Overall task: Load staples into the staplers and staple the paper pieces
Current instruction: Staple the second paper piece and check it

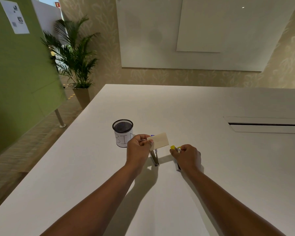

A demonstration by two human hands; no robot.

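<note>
My left hand (138, 147) pinches a small cream paper piece (159, 140) by its left edge and holds it above the white table (211, 106). Just below the paper lies a stapler (154, 158) with a metal arm and a bit of blue at its far end, partly hidden by the paper and my hand. My right hand (187, 156) is closed over a yellow stapler (175, 149); its yellow tip and metal front stick out to the left, and its metal base (178, 166) shows under the hand.
A black mesh cup (123, 132) with a white label reading "BIN" stands just left of my left hand. A long cable slot (266, 124) is set into the table at the right. A potted palm (75, 62) and a green partition (19, 79) stand off the table's left side.
</note>
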